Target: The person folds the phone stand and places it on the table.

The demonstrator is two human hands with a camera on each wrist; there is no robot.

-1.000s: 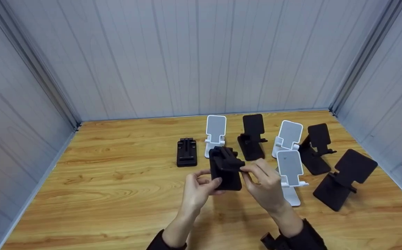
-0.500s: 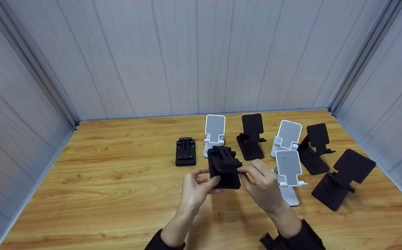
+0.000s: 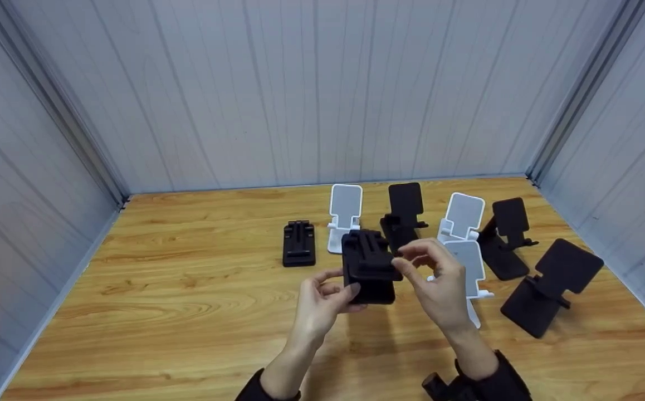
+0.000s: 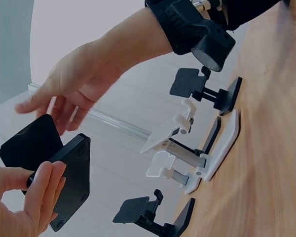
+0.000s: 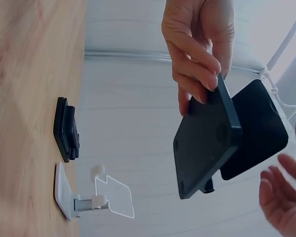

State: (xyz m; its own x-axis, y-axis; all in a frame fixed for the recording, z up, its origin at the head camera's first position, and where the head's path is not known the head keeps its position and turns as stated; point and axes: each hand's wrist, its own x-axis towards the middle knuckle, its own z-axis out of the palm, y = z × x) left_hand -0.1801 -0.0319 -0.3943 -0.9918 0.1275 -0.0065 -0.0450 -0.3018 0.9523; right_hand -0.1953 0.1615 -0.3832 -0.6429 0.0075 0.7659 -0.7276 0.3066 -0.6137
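Note:
My left hand [image 3: 319,303] holds a black folding phone stand [image 3: 371,262] up over the wooden table, thumb on top of its base and fingers beneath. The stand's plate is tilted partly away from the base, as the gap between them in the right wrist view shows. My right hand [image 3: 442,287] is just right of the plate's edge, fingers loosely bent with nothing between them. In the left wrist view the right hand [image 4: 74,91] appears apart from the plate [image 4: 32,143]. The base's underside [image 5: 202,138], with round feet, faces the right wrist camera.
A folded black phone stand [image 3: 299,245] lies flat at the left. Unfolded ones stand behind and to the right: a white one [image 3: 346,203], a black one [image 3: 406,203], another white one [image 3: 464,214] and several more. Pale panels [image 3: 322,94] wall the table [image 3: 189,289] in.
My right hand has let go of the plate's edge and shifted slightly right and up. The held phone stand has moved a little to the right with my left hand.

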